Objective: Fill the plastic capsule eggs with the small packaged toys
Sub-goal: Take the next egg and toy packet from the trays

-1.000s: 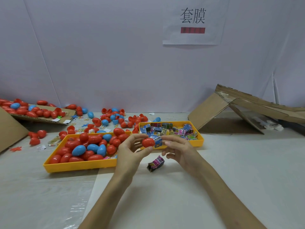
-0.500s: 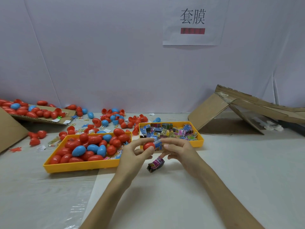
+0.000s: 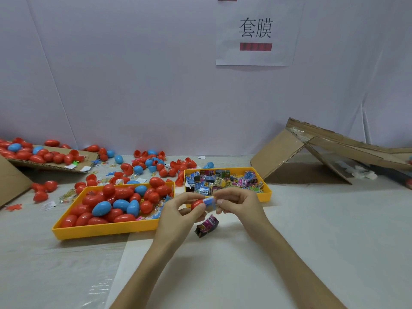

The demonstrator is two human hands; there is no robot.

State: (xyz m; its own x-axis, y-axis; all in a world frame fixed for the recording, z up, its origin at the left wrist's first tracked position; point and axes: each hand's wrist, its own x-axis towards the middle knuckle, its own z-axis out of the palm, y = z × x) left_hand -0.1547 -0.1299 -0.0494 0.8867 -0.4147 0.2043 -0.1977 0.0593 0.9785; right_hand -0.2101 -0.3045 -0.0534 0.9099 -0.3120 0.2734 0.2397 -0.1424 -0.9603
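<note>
Hands barely shifted, slightly nearer. Left hand [image 3: 176, 216] grips red capsule egg [image 3: 197, 204]; right hand [image 3: 242, 204] pinches blue packaged toy [image 3: 210, 200] against egg's opening, above table [image 3: 312, 230], near toy tray [image 3: 268, 194].

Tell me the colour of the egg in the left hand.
Red; the egg shows best in the head view.

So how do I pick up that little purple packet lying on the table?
I'd pinch the purple packet across its narrow width, with thumb and finger on its long sides, coming down from above on the near side. It lies slanted on the table by itself, so those sides look free.
</note>
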